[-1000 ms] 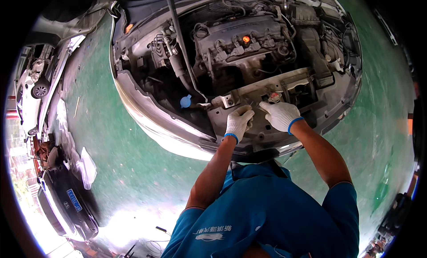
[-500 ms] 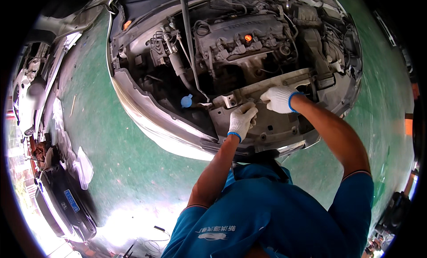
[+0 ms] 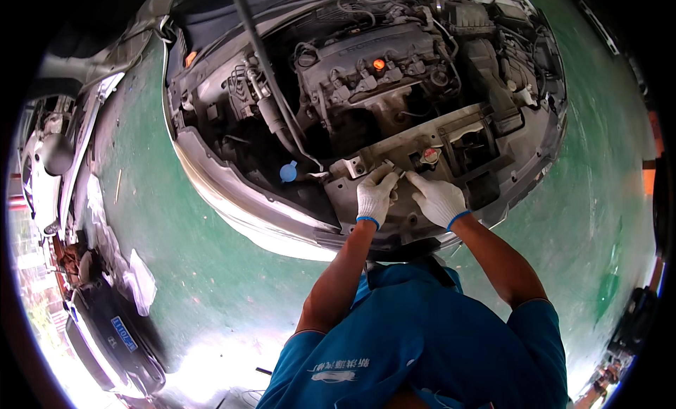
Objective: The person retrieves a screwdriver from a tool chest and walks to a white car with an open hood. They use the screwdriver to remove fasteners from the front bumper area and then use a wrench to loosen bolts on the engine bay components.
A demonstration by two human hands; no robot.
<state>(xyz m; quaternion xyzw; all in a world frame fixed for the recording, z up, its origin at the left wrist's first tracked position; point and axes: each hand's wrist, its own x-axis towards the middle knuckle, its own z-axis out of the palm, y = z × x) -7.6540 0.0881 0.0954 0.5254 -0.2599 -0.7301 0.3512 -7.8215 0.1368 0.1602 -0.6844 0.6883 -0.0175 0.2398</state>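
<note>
Both my hands wear white knit gloves with blue cuffs and work at the front panel of an open car engine bay. My left hand is closed in a pinch just right of a small metal bracket. Close beside it, my right hand reaches in with thumb and forefinger pressed together, tips almost meeting the left's. Whatever sits between the fingertips is too small to make out. Just beyond the right hand, a radiator cap with a red and pale top shows.
A hood prop rod rises on the left, near a blue reservoir cap. Behind lies the dark engine cover with an orange dipstick handle. A detached bumper and plastic sheeting lie on the green floor.
My right hand has come back toward me and left, from over the radiator cap to beside my left hand, uncovering the cap. My left hand stays pinched near the bracket.
</note>
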